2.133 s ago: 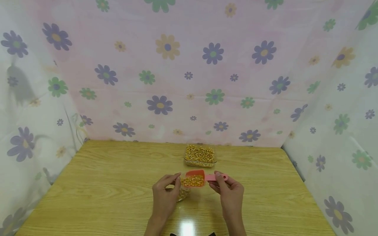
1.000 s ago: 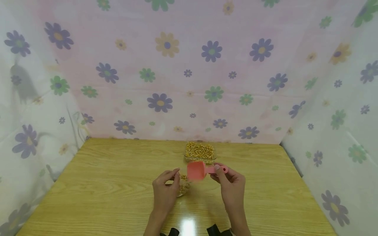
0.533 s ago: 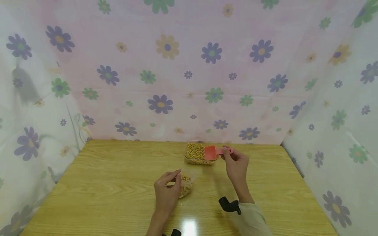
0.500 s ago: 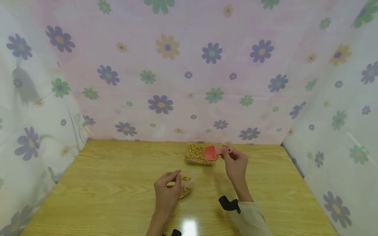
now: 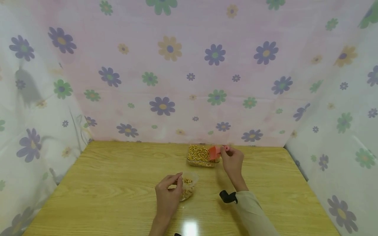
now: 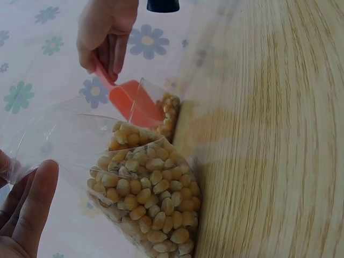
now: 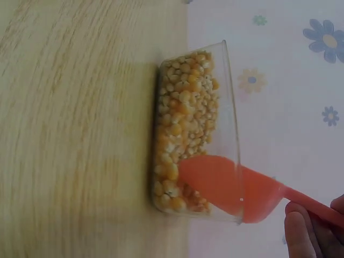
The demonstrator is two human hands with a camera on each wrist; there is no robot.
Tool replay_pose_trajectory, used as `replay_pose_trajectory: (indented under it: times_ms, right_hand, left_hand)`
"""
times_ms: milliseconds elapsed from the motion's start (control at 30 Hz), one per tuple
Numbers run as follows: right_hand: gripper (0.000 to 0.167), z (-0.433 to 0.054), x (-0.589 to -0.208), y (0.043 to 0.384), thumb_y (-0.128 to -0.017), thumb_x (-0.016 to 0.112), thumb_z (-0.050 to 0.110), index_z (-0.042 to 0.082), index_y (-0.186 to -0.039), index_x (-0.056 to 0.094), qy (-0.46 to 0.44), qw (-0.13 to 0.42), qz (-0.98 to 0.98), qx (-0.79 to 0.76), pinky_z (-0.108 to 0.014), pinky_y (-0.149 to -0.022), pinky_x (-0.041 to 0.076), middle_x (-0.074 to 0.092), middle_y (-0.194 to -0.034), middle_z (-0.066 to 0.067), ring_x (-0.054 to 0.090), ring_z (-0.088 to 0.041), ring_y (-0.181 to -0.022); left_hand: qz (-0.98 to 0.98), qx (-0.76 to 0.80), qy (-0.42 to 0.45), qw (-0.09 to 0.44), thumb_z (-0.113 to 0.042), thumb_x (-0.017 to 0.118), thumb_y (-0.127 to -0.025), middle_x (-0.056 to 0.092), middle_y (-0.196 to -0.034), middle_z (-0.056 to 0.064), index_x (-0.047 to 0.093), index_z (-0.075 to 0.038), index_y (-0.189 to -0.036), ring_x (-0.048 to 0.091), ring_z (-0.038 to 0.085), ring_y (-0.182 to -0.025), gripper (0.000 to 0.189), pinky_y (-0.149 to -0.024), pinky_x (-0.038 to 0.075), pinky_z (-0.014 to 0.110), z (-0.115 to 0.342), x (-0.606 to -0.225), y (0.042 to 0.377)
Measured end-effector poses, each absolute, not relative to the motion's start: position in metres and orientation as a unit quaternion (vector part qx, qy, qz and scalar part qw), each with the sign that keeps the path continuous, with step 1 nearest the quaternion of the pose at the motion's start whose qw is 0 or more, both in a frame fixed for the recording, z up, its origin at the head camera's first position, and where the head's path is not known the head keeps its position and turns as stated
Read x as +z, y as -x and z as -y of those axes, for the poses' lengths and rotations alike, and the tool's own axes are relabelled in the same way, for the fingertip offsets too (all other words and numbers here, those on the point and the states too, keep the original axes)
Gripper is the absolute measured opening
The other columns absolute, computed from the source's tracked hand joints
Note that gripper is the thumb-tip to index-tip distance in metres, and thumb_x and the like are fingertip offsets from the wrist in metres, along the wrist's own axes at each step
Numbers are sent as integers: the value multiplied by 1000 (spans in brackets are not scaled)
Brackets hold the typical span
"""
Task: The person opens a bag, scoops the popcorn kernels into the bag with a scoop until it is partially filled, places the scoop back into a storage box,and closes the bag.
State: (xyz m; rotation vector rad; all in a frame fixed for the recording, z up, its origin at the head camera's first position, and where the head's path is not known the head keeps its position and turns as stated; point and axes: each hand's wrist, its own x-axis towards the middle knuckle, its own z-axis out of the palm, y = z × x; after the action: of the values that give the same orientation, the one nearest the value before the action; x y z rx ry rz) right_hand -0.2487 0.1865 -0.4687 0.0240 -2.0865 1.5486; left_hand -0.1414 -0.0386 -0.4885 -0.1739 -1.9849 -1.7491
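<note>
A clear plastic bag (image 6: 156, 199) partly filled with corn kernels stands on the table; my left hand (image 5: 168, 195) pinches its upper edge between thumb and fingers, the mouth spread. Farther back is a clear rectangular container (image 5: 202, 163), also holding corn kernels (image 7: 185, 102). My right hand (image 5: 234, 162) grips the handle of a pink scoop (image 7: 215, 185) above the container's right end. The scoop is tilted down, its front edge dipped into the kernels. In the left wrist view the scoop (image 6: 131, 102) shows beyond the bag.
Both hands work over a wood-grain table (image 5: 112, 183). Behind it hangs a flower-patterned cloth (image 5: 189, 59), with more of it along both sides. The container stands close to the back cloth.
The scoop of kernels was tipped over the bag and emptied. My right hand then carried it back to the container, where it now dips more steeply. My left hand stays at the bag.
</note>
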Motion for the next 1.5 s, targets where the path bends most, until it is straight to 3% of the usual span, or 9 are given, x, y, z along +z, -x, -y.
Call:
replay_pose_trajectory:
  times_ms: [100, 233, 467, 733, 1033, 1133, 1233, 1367, 1500]
  right_hand:
    - [22, -189, -476, 251, -99, 64, 4, -15, -91, 74, 19, 236, 750, 618, -25, -61, 61, 73, -89, -31, 73, -33, -67]
    - [26, -191, -483, 253, -100, 62, 4, -22, -100, 67, 64, 188, 696, 690, -37, -73, 63, 71, -92, -33, 76, -32, -76]
    - [30, -187, -488, 258, -101, 61, 7, -23, -106, 63, 115, 144, 636, 749, -36, -77, 63, 73, -81, -15, 74, -15, -69]
    - [32, -182, -490, 258, -103, 59, 10, -19, -116, 65, 138, 118, 627, 758, -36, -83, 61, 72, -100, -27, 75, -13, -75]
    - [40, -184, -489, 250, -105, 55, 11, -17, -134, 54, 184, 70, 541, 817, -24, -79, 61, 74, -79, -3, 74, -8, -72]
    - [33, -184, -490, 249, -105, 56, 10, -12, -129, 58, 198, 58, 499, 841, -23, -78, 61, 74, -79, -3, 74, -9, -72]
    - [18, -184, -490, 248, -105, 55, 8, -2, -109, 69, 202, 48, 451, 868, -23, -78, 61, 75, -79, -5, 74, -11, -73]
    - [31, -187, -490, 245, -108, 49, 7, 6, -88, 73, 176, 22, 375, 910, -23, -81, 60, 76, -81, -9, 75, -15, -77]
    - [35, -191, -492, 241, -110, 43, 9, 5, -91, 72, 153, -20, 302, 941, -23, -86, 59, 76, -85, -12, 75, -18, -82]
  left_hand:
    - [725, -641, 64, 243, 4, 67, -94, 72, -87, 16, 79, 3, -104, 70, 23, -72, 15, -51, 57, 21, 38, -489, 141]
    - [723, -641, 68, 248, 4, 68, -94, 72, -87, 16, 79, 3, -104, 70, 22, -72, 15, -50, 57, 21, 37, -488, 141]
    - [723, -642, 65, 247, 4, 68, -93, 72, -86, 15, 79, 2, -103, 70, 23, -71, 15, -50, 57, 21, 35, -487, 139]
    - [723, -646, 59, 239, 4, 68, -93, 72, -85, 14, 80, 0, -104, 70, 20, -72, 16, -50, 57, 21, 34, -488, 139]
    - [722, -649, 61, 232, 4, 67, -94, 72, -85, 15, 79, 1, -104, 70, 20, -72, 16, -50, 57, 21, 35, -489, 140]
    - [724, -647, 63, 232, 3, 67, -94, 72, -85, 15, 79, 1, -104, 71, 22, -72, 16, -50, 57, 21, 37, -489, 140]
    - [723, -649, 65, 230, 3, 67, -95, 71, -84, 16, 79, 1, -105, 71, 23, -72, 16, -50, 57, 21, 38, -489, 140]
    - [719, -650, 75, 235, 3, 66, -96, 71, -84, 16, 79, 3, -105, 70, 24, -71, 16, -49, 57, 20, 38, -490, 141]
    - [721, -643, 81, 245, 4, 66, -95, 71, -83, 16, 78, 4, -105, 70, 23, -70, 16, -49, 56, 20, 38, -491, 141]
